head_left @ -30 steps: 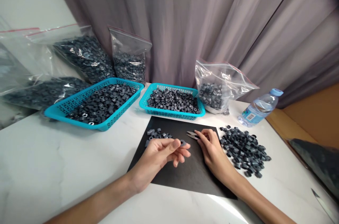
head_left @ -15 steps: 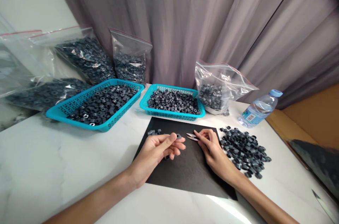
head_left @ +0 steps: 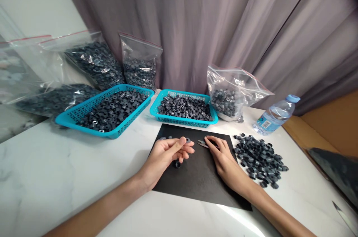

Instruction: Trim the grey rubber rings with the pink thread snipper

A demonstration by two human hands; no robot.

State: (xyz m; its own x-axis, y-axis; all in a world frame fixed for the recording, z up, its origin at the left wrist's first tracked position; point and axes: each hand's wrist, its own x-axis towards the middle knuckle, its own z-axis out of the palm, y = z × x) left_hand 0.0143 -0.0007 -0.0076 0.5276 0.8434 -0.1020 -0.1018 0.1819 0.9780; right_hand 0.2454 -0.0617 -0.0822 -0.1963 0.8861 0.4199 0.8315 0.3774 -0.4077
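Note:
Between thumb and fingers, my left hand (head_left: 170,152) pinches a small dark grey ring-shaped part (head_left: 188,140) above the black mat (head_left: 201,184). My right hand (head_left: 222,155) is closed around a small pair of thread snips (head_left: 203,144), their two pointed blades slightly parted and aimed left toward that part, not touching it. Below my left fingers a loose dark ring (head_left: 178,164) lies on the mat. A few more grey parts (head_left: 165,138) sit behind my left hand, partly hidden by it.
A heap of dark grey rings (head_left: 260,158) lies right of the mat, with a water bottle (head_left: 275,115) behind it. Two turquoise baskets (head_left: 114,132) (head_left: 181,120) of grey parts stand at the back. Filled zip bags (head_left: 140,67) (head_left: 226,99) stand around them.
The view has shifted slightly. My left hand has moved a little left, uncovering more of the loose ring on the mat. Both hands keep their hold.

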